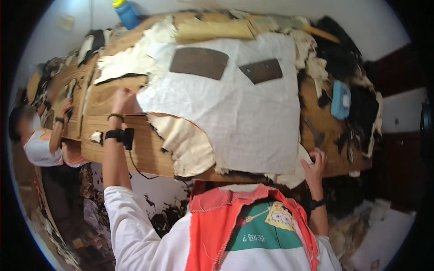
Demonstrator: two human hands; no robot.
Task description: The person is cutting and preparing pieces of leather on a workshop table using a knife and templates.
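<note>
A white sheet covers much of the wooden table in front of me. On it lie two dark brown flat pattern pieces, a larger curved one and a smaller angular one with small holes. Cream hide shows from under the sheet at the near left. My left hand is closed at the sheet's left corner, and what its fingers grip is blurred. At the near right table edge, my right hand pinches the edge of a cream hide part between thumb and fingers.
A light blue box, scissors and a flat-bladed tool lie at right beside dark fur pieces. A blue bottle stands at the back left. Another person works at left. Scraps litter the floor.
</note>
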